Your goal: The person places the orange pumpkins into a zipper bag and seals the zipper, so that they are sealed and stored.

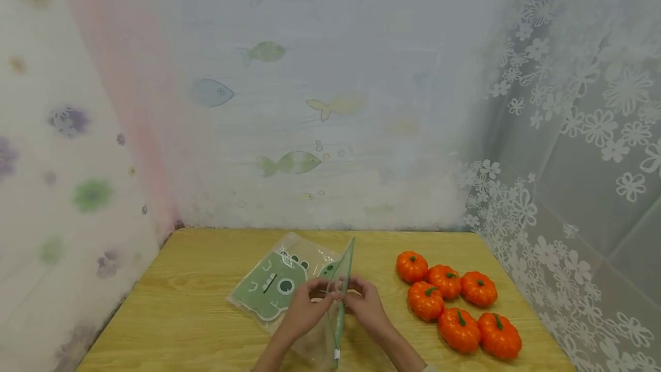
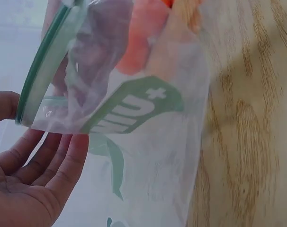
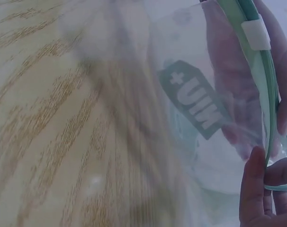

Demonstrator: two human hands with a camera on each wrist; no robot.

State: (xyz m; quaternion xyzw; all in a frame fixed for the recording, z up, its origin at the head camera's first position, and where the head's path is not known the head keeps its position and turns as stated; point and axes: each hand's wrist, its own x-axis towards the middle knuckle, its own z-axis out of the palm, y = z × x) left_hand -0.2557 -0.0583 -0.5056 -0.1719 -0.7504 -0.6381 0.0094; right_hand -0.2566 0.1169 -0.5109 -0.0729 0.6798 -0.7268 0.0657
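A clear plastic zip bag (image 1: 330, 337) with green cartoon print stands between my two hands, its green zip edge (image 1: 341, 317) upright. My left hand (image 1: 306, 307) pinches the bag near the zip from the left; its thumb and fingers show at the bag's edge in the left wrist view. From the other side my right hand (image 1: 368, 306) pinches the same edge about halfway along. A white slider (image 3: 256, 34) sits on the zip, at its near end in the head view. Left of the hands, a printed green monster face (image 1: 273, 286) lies flat under clear plastic on the table.
Several small orange pumpkins (image 1: 444, 281) with green stems are grouped to the right of my right hand on the wooden table (image 1: 170, 297). Behind the table hangs a pale curtain (image 1: 330, 131) with fish on it; a white-flowered sheer curtain (image 1: 563, 234) borders the right side.
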